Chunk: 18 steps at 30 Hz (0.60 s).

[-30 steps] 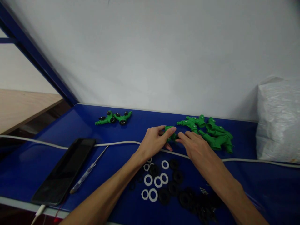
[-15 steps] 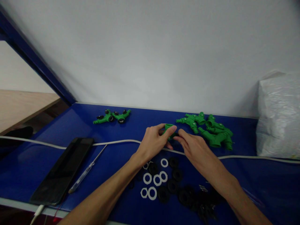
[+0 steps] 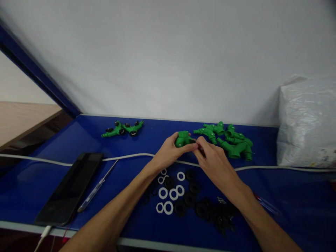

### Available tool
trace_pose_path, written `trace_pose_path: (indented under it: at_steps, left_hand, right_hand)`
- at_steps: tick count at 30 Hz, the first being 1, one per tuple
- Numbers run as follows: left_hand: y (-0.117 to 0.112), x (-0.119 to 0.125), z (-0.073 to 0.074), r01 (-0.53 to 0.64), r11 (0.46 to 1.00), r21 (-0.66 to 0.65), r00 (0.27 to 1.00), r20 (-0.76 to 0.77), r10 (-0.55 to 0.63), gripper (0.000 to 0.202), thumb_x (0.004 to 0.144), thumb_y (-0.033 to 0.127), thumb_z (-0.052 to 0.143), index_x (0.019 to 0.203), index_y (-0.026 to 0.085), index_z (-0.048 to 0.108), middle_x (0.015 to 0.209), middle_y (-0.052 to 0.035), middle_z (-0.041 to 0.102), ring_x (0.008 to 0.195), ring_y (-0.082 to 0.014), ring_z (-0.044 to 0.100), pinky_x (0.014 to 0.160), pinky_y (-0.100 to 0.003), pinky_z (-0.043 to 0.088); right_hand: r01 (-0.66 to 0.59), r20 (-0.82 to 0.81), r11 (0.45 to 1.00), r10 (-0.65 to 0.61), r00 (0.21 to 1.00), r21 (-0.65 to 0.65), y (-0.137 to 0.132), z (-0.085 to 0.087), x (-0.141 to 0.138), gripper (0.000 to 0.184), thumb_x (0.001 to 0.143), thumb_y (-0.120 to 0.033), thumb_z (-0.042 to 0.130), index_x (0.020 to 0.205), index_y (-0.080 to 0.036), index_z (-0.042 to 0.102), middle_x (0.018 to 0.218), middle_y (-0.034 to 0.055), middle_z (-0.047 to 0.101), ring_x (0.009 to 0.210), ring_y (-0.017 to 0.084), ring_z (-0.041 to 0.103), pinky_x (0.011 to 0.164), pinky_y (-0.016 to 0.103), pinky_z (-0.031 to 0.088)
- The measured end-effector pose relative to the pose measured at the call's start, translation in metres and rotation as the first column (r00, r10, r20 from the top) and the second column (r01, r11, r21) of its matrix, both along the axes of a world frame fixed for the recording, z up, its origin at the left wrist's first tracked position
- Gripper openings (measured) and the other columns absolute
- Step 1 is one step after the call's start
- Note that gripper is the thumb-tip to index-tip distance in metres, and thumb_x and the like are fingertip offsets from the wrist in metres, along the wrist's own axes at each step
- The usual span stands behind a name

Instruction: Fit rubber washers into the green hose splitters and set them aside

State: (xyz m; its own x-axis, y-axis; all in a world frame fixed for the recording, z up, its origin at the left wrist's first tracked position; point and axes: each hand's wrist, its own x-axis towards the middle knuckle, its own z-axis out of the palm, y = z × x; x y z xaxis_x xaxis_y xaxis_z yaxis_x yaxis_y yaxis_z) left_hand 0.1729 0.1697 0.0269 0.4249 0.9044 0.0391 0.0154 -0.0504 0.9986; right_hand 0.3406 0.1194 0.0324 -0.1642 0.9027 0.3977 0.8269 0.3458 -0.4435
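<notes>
A green plastic Y-shaped hose connector point(image 3: 183, 139) is gripped in my left hand point(image 3: 172, 149), its wide round opening facing up. My right hand point(image 3: 211, 155) pinches a small black part point(image 3: 193, 141) against the connector's right side; the fingers hide most of it. Below my hands lie several white rings point(image 3: 168, 207) and black ring-shaped parts point(image 3: 189, 199). More green connectors point(image 3: 237, 148) lie in a pile beyond my right hand. Two connectors with black fittings point(image 3: 133, 129) sit at the back left.
A white cable point(image 3: 136, 155) runs across the blue table point(image 3: 131, 196). A black phone point(image 3: 70, 189) and a screwdriver point(image 3: 96, 189) lie at the left. At the right are a wrapped plastic bag point(image 3: 306, 122) and a clear pen-like item point(image 3: 266, 204).
The green connector has turned in my left hand, so its side and a round boss now show. My right fingers have come up against it, with a black part between the hands.
</notes>
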Motion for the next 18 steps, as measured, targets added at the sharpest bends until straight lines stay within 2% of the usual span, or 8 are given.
trace_pose_path:
  at_steps: [5, 8, 9, 13, 18]
  left_hand:
    - [0.003, 0.0, -0.004, -0.04, 0.995, -0.09, 0.997, 0.055, 0.045, 0.05, 0.077, 0.046, 0.08, 0.113, 0.013, 0.068, 0.103, -0.0086, 0.074, 0.092, -0.019, 0.066, 0.087, -0.031, 0.048]
    - [0.004, 0.001, -0.003, -0.036, 0.986, -0.161, 0.995, 0.083, 0.05, 0.05, 0.075, 0.043, 0.081, 0.113, 0.012, 0.068, 0.107, -0.0105, 0.075, 0.098, -0.0203, 0.067, 0.092, -0.033, 0.048]
    - [0.003, 0.001, -0.003, -0.027, 0.981, -0.192, 0.992, 0.114, 0.05, 0.05, 0.075, 0.041, 0.082, 0.113, 0.012, 0.068, 0.109, -0.0111, 0.075, 0.101, -0.0208, 0.067, 0.096, -0.034, 0.048]
    - [0.001, 0.005, -0.001, 0.043, 0.946, -0.323, 0.964, 0.26, 0.044, 0.045, 0.075, 0.032, 0.082, 0.111, 0.01, 0.065, 0.109, -0.013, 0.074, 0.102, -0.0212, 0.07, 0.1, -0.039, 0.051]
    - [-0.001, 0.008, -0.001, 0.046, 0.932, -0.36, 0.959, 0.276, 0.059, 0.043, 0.075, 0.028, 0.082, 0.109, 0.009, 0.065, 0.108, -0.0135, 0.074, 0.098, -0.0199, 0.071, 0.102, -0.041, 0.051]
  right_hand:
    - [-0.125, -0.007, 0.986, 0.125, 0.992, -0.109, -0.003, 0.017, 0.016, 0.01, 0.1, -0.026, 0.053, 0.098, -0.022, 0.062, 0.077, 0.0, 0.07, 0.066, 0.017, 0.067, 0.064, 0.027, 0.047]
    - [-0.127, 0.059, 0.99, 0.13, 0.99, -0.057, -0.021, 0.025, 0.037, 0.016, 0.098, -0.028, 0.054, 0.09, -0.023, 0.067, 0.082, 0.0021, 0.074, 0.067, 0.017, 0.069, 0.065, 0.029, 0.052]
    - [-0.161, 0.081, 0.985, 0.166, 0.983, -0.065, -0.03, 0.025, 0.044, 0.019, 0.099, -0.028, 0.054, 0.089, -0.023, 0.069, 0.084, 0.0029, 0.076, 0.071, 0.018, 0.071, 0.067, 0.029, 0.054]
    - [-0.259, 0.167, 0.965, 0.263, 0.95, -0.043, -0.072, 0.009, 0.067, 0.028, 0.103, -0.033, 0.049, 0.095, -0.024, 0.073, 0.091, 0.0043, 0.077, 0.079, 0.018, 0.076, 0.071, 0.027, 0.059]
    - [-0.238, 0.259, 0.97, 0.243, 0.935, -0.051, -0.098, -0.014, 0.076, 0.029, 0.105, -0.03, 0.046, 0.099, -0.025, 0.074, 0.096, 0.006, 0.076, 0.085, 0.019, 0.075, 0.075, 0.029, 0.061]
